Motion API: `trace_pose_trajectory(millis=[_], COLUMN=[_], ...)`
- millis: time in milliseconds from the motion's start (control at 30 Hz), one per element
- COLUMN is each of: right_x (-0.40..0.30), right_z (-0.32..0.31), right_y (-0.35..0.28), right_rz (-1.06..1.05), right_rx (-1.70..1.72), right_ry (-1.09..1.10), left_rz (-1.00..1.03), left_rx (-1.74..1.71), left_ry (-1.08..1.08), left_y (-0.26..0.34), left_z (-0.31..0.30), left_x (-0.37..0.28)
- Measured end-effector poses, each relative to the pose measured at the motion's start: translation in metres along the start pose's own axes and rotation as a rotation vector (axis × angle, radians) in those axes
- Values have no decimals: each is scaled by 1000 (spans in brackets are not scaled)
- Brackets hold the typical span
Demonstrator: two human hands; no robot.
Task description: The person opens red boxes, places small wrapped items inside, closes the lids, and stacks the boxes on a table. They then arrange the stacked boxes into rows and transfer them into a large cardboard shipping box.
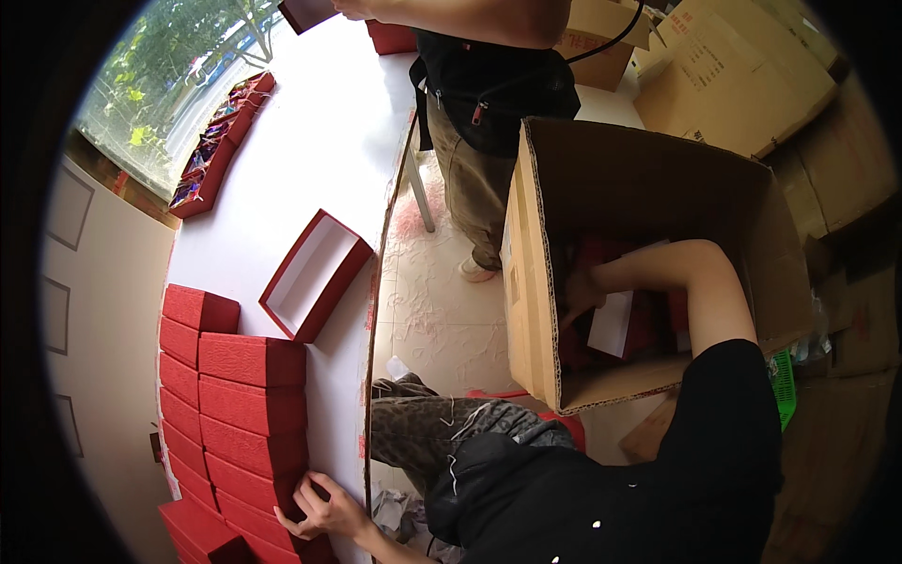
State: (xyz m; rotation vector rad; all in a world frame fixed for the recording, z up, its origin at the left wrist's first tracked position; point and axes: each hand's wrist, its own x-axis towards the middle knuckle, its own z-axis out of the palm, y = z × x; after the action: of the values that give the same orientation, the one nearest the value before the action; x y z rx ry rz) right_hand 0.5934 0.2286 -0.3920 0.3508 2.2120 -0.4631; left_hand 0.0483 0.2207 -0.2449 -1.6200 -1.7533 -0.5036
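My right hand (583,290) reaches deep into a large open cardboard box (533,282), among red boxes and a white-lined one (610,324); the shade in there hides whether its fingers grip anything. At the table's near edge, my left hand (320,506) rests with curled, parted fingers against the side of stacked red textured boxes (251,416). An open red box with a white inside (315,275) lies alone on the white table, beyond the stack.
Red trays of wrapped items (222,148) line the window side of the white tabletop (324,127). Another person (493,92) stands beyond the cardboard box, one hand at a dark red box (308,13). A green plastic basket (782,388) is at the right. Paper shreds litter the floor.
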Motion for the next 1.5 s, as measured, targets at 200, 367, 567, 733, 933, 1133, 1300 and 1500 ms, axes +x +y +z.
trace_pose_trajectory(millis=[200, 367, 567, 733, 933, 1133, 1300, 1500], right_x=[3, -18, -32, -25, -28, -35, -36, -47], right_z=[9, -11, -15, -21, -20, -14, -5, 14], right_y=[-2, 27, 58, 63, 60, 53, 46, 25], right_rz=[87, 159, 172, 221, 276, 332, 370, 414], right_rx=[199, 975, 1399, 1403, 1430, 1533, 1647, 1862], right_ry=[26, -30, -5, -57, -102, -82, -27, 129], left_rz=[-5, -29, -30, -44, -81, -95, -104, -91], left_rx=[-46, -77, -138, -113, -112, -143, -159, -169], left_ry=[27, -1, -2, -11, 22, 40, 36, 52], left_y=[4, -1, 0, -1, 2, 3, -1, -3], left_z=[3, 4, 3, 1, 2, 2, -1, 0], left_x=[2, -1, 0, 0, 3, 4, 4, 2])
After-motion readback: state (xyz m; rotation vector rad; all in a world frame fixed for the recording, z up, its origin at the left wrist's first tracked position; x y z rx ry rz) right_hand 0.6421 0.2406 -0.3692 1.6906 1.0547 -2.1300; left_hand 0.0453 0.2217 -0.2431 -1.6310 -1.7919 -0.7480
